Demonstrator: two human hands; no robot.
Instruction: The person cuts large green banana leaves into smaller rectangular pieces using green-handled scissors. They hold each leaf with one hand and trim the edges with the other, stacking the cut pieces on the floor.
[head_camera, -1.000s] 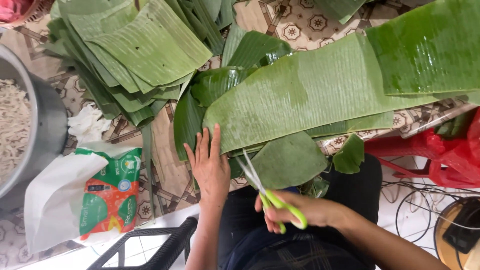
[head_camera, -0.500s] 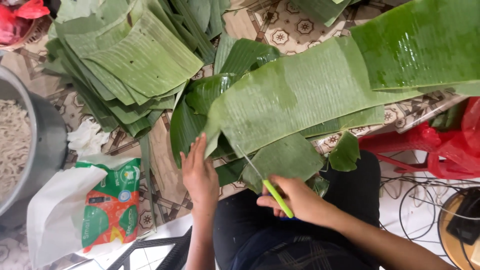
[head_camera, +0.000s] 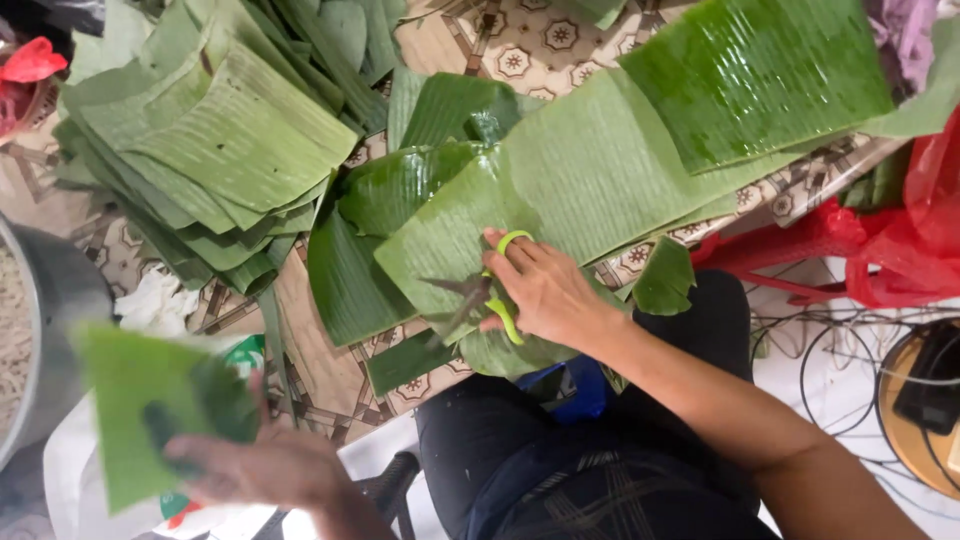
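Observation:
My right hand (head_camera: 545, 290) grips green-handled scissors (head_camera: 478, 293) with the blades apart, resting on a long banana leaf (head_camera: 570, 175) that lies across the patterned table. My left hand (head_camera: 262, 468) is low at the left, blurred, holding a cut piece of banana leaf (head_camera: 140, 420) away from the long leaf. A stack of cut leaf squares (head_camera: 215, 140) lies at the upper left.
A metal pot (head_camera: 50, 300) with white noodles stands at the left edge. A white plastic bag (head_camera: 150, 300) lies beside it. Red plastic bags (head_camera: 900, 250) and cables (head_camera: 830, 350) are at the right. More leaves (head_camera: 760, 70) cover the far table.
The scissors have finished a cut through the long leaf. My left hand has left the leaf and swung down to the left with the cut piece. My right hand moved up onto the leaf.

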